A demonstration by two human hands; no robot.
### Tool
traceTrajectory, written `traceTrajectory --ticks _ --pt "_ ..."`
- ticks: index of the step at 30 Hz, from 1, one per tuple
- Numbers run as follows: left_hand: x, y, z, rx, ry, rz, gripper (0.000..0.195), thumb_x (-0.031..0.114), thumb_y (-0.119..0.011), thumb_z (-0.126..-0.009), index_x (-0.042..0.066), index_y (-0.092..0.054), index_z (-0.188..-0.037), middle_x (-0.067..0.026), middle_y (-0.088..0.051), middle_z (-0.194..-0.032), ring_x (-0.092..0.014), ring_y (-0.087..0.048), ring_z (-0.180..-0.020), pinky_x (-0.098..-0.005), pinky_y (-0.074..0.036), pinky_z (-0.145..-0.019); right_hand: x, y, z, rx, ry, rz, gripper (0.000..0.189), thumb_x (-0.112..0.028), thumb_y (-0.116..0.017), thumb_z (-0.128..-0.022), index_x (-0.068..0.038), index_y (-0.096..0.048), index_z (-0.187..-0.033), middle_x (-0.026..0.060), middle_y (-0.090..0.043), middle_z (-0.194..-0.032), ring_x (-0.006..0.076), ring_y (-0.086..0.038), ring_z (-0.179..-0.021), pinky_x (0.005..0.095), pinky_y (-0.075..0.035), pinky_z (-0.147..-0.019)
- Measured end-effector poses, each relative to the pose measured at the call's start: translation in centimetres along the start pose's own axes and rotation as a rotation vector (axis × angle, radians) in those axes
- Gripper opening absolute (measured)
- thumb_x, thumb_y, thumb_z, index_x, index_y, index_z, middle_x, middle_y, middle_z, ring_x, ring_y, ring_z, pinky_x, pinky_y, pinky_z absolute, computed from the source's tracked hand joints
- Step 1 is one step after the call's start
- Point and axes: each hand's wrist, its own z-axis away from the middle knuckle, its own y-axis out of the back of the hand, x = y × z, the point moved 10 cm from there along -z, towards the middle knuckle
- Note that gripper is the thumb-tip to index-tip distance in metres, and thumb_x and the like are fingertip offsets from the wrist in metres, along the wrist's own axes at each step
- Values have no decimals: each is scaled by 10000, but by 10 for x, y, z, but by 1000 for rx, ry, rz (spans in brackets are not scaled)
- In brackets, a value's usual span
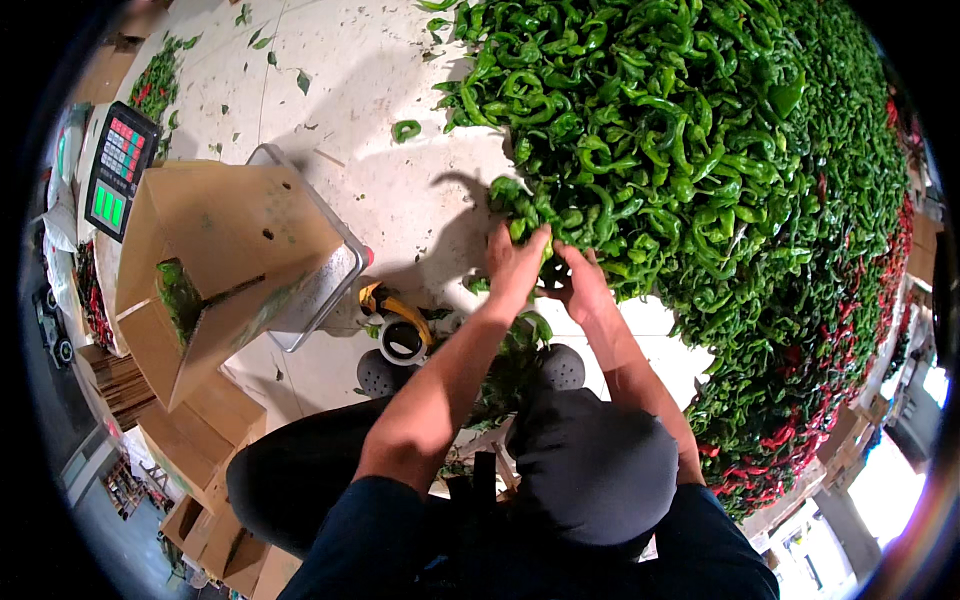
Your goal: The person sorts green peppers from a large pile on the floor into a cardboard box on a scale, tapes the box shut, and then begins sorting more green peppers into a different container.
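Note:
A large heap of green chili peppers [660, 142] spreads over the floor in front of me and to the right. At its near left edge, my left hand [516, 262] is closed around a small bunch of green peppers [514, 199], slightly blurred. Close beside it, my right hand [583, 289] reaches into the heap's edge with its fingers bent. Peppers and shadow partly hide those fingertips, so whether they grip anything is unclear. More green peppers [510, 375] lie between my feet, below my forearms.
To the left, an open cardboard box [240, 202] stands on a platform scale [319, 300] with a lit display [109, 204]. A yellow tape dispenser [409, 311] sits near my grey clog [379, 375]. More cardboard boxes [202, 427] stand lower left. Red peppers [787, 442] border the heap's right side.

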Motion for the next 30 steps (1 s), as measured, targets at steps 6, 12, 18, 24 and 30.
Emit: traceTrajectory --ticks 6,12,18,24,30 --pt "-15 10 56 32 -205 364 396 216 -766 -806 -16 -582 -1069 -165 -591 -1043 -324 -584 -965 -419 -463 -867 15 5 58 -86 118 -122 541 -56 -645 -901 -69 -385 -1375 104 -588 -1234 249 -578 -1131 421 -552 -874" --pt "62 34 82 26 -416 371 405 200 -746 -824 -13 -537 -1097 -161 -561 -1044 -310 -561 -966 -417 -451 -860 -58 -18 119 -190 465 -3 537 -28 -636 -915 -14 -372 -1382 100 -598 -1238 183 -590 -1105 306 -486 -950" --pt "182 133 110 106 -535 550 458 234 -734 -867 -33 -534 -1181 -136 -599 -1061 -234 -575 -951 -369 -469 -857 -150 -115 216 -275 783 206 592 -38 -663 -899 -31 -374 -1415 79 -592 -1222 160 -567 -1087 312 -487 -945" --pt "265 294 159 226 -687 887 477 244 -744 -876 -30 -524 -1200 -79 -615 -1052 -155 -569 -922 -287 -474 -839 -192 -272 349 -562 1042 287 547 -79 -700 -893 -25 -440 -1370 92 -613 -1215 171 -582 -1107 317 -478 -973" --pt "244 466 179 489 -814 912 423 341 -693 -895 26 -606 -1163 -49 -635 -1066 -146 -565 -932 -310 -455 -866 -135 -429 433 -955 1175 356 442 -91 -716 -857 6 -482 -1219 84 -647 -1081 164 -611 -980 318 -503 -906"
